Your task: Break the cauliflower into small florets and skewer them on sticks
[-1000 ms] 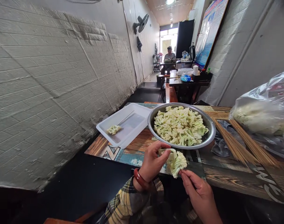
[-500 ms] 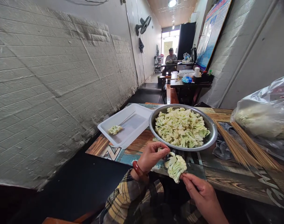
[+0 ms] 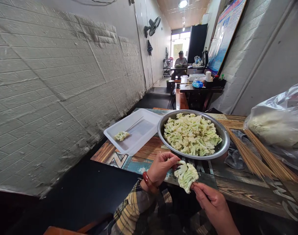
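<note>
A pale green-white piece of cauliflower (image 3: pixel 186 176) is held between my two hands, just in front of the table's near edge. At its upper left end, my left hand (image 3: pixel 162 166) is closed, thumb and index finger pinched together. The fingers of my right hand (image 3: pixel 210 199) are closed at the cauliflower's lower right edge; whether a stick lies inside them is hidden. Just beyond stands a round metal basin (image 3: pixel 226 148) heaped with cut cauliflower florets (image 3: pixel 191 133). To the left, a white plastic tray (image 3: pixel 109 132) contains a thin skewer (image 3: pixel 135 123) with cauliflower (image 3: pixel 121 135) on one end.
Bundles of wooden skewers (image 3: pixel 251 156) lie on a grey cloth (image 3: pixel 234 158) right of the basin. A clear plastic bag (image 3: pixel 278 120) with pale contents stands at the far right. A brick-patterned wall (image 3: pixel 65 81) runs along the left. Another person (image 3: pixel 180 59) sits at a distant table.
The whole view has shifted slightly. Both hands keep their hold on the cauliflower, which has turned a little; the tray and basin contents look the same.
</note>
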{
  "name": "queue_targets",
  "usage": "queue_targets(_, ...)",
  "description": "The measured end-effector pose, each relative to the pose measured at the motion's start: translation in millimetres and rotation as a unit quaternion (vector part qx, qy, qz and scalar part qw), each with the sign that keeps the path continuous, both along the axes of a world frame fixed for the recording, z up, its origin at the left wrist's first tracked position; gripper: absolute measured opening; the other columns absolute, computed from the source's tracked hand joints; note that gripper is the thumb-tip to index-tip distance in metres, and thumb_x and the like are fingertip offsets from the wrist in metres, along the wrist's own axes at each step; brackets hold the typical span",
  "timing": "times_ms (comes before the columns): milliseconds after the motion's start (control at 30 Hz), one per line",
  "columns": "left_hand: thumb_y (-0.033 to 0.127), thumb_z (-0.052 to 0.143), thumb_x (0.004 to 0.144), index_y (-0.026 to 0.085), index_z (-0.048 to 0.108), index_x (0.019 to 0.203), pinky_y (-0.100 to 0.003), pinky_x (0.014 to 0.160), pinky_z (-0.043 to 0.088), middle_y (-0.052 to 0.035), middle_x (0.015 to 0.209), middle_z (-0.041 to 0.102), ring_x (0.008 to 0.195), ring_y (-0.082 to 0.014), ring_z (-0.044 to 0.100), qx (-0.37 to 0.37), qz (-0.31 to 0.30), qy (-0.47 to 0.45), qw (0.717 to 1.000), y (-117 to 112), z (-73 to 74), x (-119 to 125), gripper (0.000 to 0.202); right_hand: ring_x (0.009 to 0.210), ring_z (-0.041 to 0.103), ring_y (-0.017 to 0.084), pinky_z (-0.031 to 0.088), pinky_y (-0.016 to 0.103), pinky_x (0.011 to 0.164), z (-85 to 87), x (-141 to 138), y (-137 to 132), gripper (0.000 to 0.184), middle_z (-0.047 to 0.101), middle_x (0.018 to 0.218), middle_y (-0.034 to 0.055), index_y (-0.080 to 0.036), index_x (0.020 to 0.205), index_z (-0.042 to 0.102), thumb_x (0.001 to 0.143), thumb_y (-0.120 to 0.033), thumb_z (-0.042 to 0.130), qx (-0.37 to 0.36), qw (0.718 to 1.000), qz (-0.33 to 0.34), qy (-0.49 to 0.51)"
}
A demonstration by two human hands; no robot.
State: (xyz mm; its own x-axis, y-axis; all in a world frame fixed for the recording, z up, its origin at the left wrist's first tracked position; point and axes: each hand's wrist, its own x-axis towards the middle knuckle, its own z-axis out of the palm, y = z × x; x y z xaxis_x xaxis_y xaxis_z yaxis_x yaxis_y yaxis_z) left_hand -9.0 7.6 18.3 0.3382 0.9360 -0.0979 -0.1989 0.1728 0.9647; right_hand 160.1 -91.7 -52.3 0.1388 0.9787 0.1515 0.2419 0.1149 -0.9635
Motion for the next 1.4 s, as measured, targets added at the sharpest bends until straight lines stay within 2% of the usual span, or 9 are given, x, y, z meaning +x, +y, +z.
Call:
queue_targets(167, 0.038, 0.072, 0.069, 0.013, 0.067, 0.074, -0.022, 0.060, 0.039, -0.0038, 0.068, 0.062, 0.061, -0.0104, 0.051, 0.018, -0.002, -0.014, 1.000, -7.1, 3.1, -1.0, 0.026, 0.048, 0.056, 0.015, 0.045, 0.021, 0.042, 7.0, -3.3, -0.6, 0.035, 0.063, 0.055, 0.0008, -0.019, 0.084, 0.076, 0.078, -0.050, 0.060, 0.004, 1.000, -0.031, -0.004)
queue_targets(333, 0.023, 0.071, 0.066, 0.016, 0.068, 0.086, -0.023, 0.068, 0.041, -0.0044, 0.084, 0.064, 0.076, -0.0152, 0.055, 0.133, -0.011, 0.120, 0.984, -13.4, 12.6, -8.2, 0.022, 0.050, 0.058, 0.015, 0.046, 0.021, 0.043, 8.8, -4.1, 0.4, 0.038, 0.064, 0.055, 0.0013, -0.019, 0.078, 0.076, 0.077, -0.054, 0.060, 0.002, 0.999, -0.052, -0.004)
queue_targets(433, 0.016, 0.066, 0.065, 0.017, 0.067, 0.083, -0.023, 0.066, 0.040, -0.0028, 0.080, 0.064, 0.073, -0.0147, 0.055, 0.198, 0.027, 0.184, 0.962, -13.6, 15.0, -9.3, 0.018, 0.049, 0.058, 0.015, 0.047, 0.022, 0.043, 9.3, -4.4, 0.9, 0.037, 0.065, 0.056, 0.0020, -0.020, 0.077, 0.076, 0.076, -0.054, 0.060, 0.008, 0.999, -0.053, -0.007)
queue_targets(600, 0.016, 0.061, 0.069, 0.016, 0.068, 0.073, -0.024, 0.063, 0.038, -0.0024, 0.070, 0.064, 0.066, -0.0140, 0.052, 0.234, 0.065, 0.224, 0.944, -8.0, 16.9, -7.1, 0.008, 0.052, 0.062, 0.017, 0.049, 0.022, 0.045, 9.3, -2.0, -1.0, 0.034, 0.068, 0.058, 0.0026, -0.022, 0.081, 0.076, 0.078, -0.051, 0.060, 0.001, 0.999, -0.024, -0.028)
queue_targets(767, 0.016, 0.060, 0.070, 0.015, 0.069, 0.074, -0.023, 0.062, 0.037, -0.0027, 0.069, 0.064, 0.064, -0.0135, 0.052, 0.202, 0.011, 0.194, 0.960, -1.6, 18.8, -8.7, 0.010, 0.059, 0.066, 0.017, 0.054, 0.022, 0.055, 9.4, 5.9, -0.8, 0.030, 0.071, 0.067, 0.0025, -0.021, 0.085, 0.076, 0.083, -0.044, 0.056, -0.011, 0.996, 0.025, -0.084)
queue_targets(933, 0.015, 0.060, 0.069, 0.016, 0.070, 0.073, -0.024, 0.065, 0.038, -0.0036, 0.072, 0.066, 0.067, -0.0144, 0.053, 0.250, -0.017, 0.222, 0.942, 3.9, 20.7, -13.0, 0.010, 0.072, 0.070, 0.020, 0.056, 0.025, 0.069, 16.2, 9.5, 0.9, 0.028, 0.074, 0.075, 0.0034, -0.023, 0.083, 0.076, 0.084, -0.041, 0.055, 0.012, 0.994, 0.035, -0.101)
queue_targets(1067, 0.019, 0.062, 0.070, 0.014, 0.070, 0.074, -0.024, 0.060, 0.036, -0.0030, 0.066, 0.063, 0.062, -0.0124, 0.049, 0.205, -0.048, 0.197, 0.958, 8.0, 20.9, -14.9, 0.010, 0.071, 0.069, 0.021, 0.055, 0.026, 0.068, 14.8, 11.0, 1.8, 0.028, 0.072, 0.070, 0.0034, -0.022, 0.081, 0.075, 0.083, -0.042, 0.055, 0.003, 0.995, 0.051, -0.083)
queue_targets(1233, 0.023, 0.068, 0.068, 0.012, 0.069, 0.073, -0.021, 0.054, 0.035, -0.0018, 0.061, 0.060, 0.055, -0.0091, 0.047, 0.100, -0.067, 0.105, 0.987, 8.9, 11.7, -12.3, 0.012, 0.052, 0.060, 0.014, 0.049, 0.021, 0.048, 4.4, 13.8, 2.9, 0.035, 0.070, 0.067, 0.0025, -0.020, 0.085, 0.075, 0.085, -0.047, 0.053, -0.029, 0.997, 0.069, -0.035)
queue_targets(1400, 0.024, 0.072, 0.066, 0.011, 0.067, 0.071, -0.021, 0.053, 0.036, -0.0009, 0.058, 0.060, 0.051, -0.0077, 0.048, 0.037, -0.066, 0.032, 0.997, 8.2, 1.4, -8.8, 0.015, 0.057, 0.062, 0.016, 0.048, 0.021, 0.048, 6.7, 15.1, 1.1, 0.033, 0.070, 0.068, 0.0037, -0.020, 0.083, 0.075, 0.082, -0.048, 0.057, -0.027, 0.997, 0.067, -0.015)
